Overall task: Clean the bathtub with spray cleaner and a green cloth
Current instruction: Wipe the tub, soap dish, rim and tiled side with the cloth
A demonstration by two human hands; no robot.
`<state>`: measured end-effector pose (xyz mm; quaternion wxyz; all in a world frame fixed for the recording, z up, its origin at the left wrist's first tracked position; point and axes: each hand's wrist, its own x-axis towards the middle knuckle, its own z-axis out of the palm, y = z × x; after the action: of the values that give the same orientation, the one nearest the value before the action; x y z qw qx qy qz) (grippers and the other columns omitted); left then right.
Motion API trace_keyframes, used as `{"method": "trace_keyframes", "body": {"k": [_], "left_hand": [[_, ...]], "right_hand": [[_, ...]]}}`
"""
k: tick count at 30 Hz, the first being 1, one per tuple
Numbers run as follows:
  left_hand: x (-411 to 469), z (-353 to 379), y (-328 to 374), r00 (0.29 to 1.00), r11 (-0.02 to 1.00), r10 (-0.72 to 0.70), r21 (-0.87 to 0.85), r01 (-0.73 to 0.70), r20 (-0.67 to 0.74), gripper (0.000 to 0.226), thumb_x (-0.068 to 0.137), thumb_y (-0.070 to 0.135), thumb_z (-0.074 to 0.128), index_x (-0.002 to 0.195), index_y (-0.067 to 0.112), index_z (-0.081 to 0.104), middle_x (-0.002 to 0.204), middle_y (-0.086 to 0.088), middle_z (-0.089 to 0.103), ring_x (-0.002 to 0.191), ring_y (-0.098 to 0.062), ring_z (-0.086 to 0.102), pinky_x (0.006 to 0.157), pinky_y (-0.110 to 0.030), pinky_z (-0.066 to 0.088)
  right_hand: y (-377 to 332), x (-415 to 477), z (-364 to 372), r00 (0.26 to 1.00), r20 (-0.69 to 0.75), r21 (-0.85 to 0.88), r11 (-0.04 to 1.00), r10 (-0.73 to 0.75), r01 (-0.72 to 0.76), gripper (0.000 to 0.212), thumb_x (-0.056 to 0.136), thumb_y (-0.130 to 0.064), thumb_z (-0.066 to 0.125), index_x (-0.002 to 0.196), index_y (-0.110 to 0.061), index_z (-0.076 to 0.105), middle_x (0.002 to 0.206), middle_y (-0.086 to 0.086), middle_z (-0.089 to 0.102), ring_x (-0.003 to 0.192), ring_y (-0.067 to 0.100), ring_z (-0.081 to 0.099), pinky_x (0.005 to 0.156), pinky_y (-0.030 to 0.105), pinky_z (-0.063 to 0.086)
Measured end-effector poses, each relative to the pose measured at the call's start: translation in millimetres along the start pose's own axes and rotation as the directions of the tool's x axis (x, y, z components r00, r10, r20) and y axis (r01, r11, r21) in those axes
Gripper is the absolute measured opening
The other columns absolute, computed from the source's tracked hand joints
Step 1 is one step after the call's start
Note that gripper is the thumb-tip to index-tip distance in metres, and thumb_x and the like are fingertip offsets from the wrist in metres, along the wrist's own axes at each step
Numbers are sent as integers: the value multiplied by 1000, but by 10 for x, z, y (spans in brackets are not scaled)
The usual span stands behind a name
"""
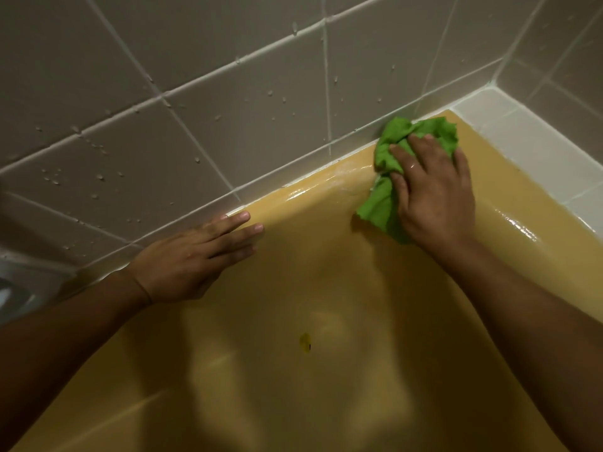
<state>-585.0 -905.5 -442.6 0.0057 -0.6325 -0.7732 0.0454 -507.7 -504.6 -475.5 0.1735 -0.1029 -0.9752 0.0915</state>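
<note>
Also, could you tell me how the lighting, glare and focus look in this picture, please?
Head view: dim, warm light overall; white glare streaks on the wet rim of the bathtub beside the green cloth and again at the far right edge; its floor at the bottom looks soft and smeared; the right hand is reasonably sharp.

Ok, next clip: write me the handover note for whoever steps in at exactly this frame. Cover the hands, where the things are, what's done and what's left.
Left hand: open, fingers straight, resting flat on the bathtub at its far rim, beside the tiled wall.
Right hand: presses the bunched green cloth onto the rim near the far right corner.
Spray cleaner: not in view.
Done: the rim just left of the cloth carries a wet, streaky film, so that stretch looks sprayed and wiped.
Left: probably the rest of the rim and the tub's inside, including a small dark spot on its floor.
</note>
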Motion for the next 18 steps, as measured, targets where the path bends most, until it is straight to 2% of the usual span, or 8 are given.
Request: {"method": "trace_keyframes", "body": {"k": [3, 6, 9, 11, 13, 15, 18], "left_hand": [[-28, 17, 0, 1000, 1000, 1, 10, -1, 0, 58, 94, 7, 44, 151, 10, 49, 168, -9, 28, 156, -37, 21, 122, -53, 30], [-44, 30, 0, 1000, 1000, -3, 19, 3, -6, 58, 93, 8, 45, 151, 11, 49, 168, -8, 27, 156, -36, 20, 123, -51, 28], [-44, 40, -4, 1000, 1000, -4, 27, 4, -7, 59, 93, 7, 47, 152, 11, 49, 169, -7, 26, 156, -35, 20, 122, -53, 29], [-39, 39, -1, 1000, 1000, -2, 28, 2, -7, 58, 94, 8, 44, 151, 11, 49, 169, -7, 26, 156, -35, 20, 122, -53, 30], [-35, 34, 8, 1000, 1000, -1, 31, 1, -10, 56, 95, 9, 42, 151, 11, 50, 168, -7, 27, 156, -35, 21, 123, -52, 29], [-37, 22, 16, 1000, 1000, -2, 30, 2, -20, 55, 95, 8, 43, 150, 11, 52, 168, -8, 29, 156, -35, 21, 124, -50, 26], [-32, 20, 19, 999, 1000, -6, 20, 6, -40, 55, 95, 8, 45, 150, 10, 51, 167, -9, 31, 156, -35, 23, 124, -50, 26]], "right_hand": [[3, 154, -6, 986, -42, 9, 986, 164, -164, 49, 107, -44, 31, 150, -24, 46, 159, 7, 41, 151, 26, 28, 124, 51, 16], [-274, 256, 80, 945, -56, 33, 947, 321, -320, 52, 107, -44, 29, 153, -22, 42, 161, 10, 36, 153, 29, 22, 125, 50, 12], [-613, 239, 197, 914, -91, 64, 918, 396, -392, 53, 108, -41, 30, 156, -19, 38, 163, 12, 33, 154, 30, 19, 126, 48, 9], [-748, 142, 293, 923, -175, 95, 939, 342, -330, 51, 108, -37, 34, 154, -15, 43, 159, 14, 40, 152, 32, 26, 125, 49, 14], [-803, -8, 393, 949, -235, 102, 976, 211, -192, 49, 107, -34, 40, 152, -14, 47, 155, 16, 44, 150, 33, 31, 124, 51, 19], [-793, -157, 455, 983, -180, 104, 994, 48, -29, 50, 107, -34, 42, 154, -18, 44, 158, 15, 40, 152, 33, 26, 124, 53, 18], [-658, -260, 420, 980, -107, 128, 976, -165, 178, 50, 107, -33, 42, 156, -21, 41, 161, 12, 36, 154, 31, 22, 124, 54, 18]]}}
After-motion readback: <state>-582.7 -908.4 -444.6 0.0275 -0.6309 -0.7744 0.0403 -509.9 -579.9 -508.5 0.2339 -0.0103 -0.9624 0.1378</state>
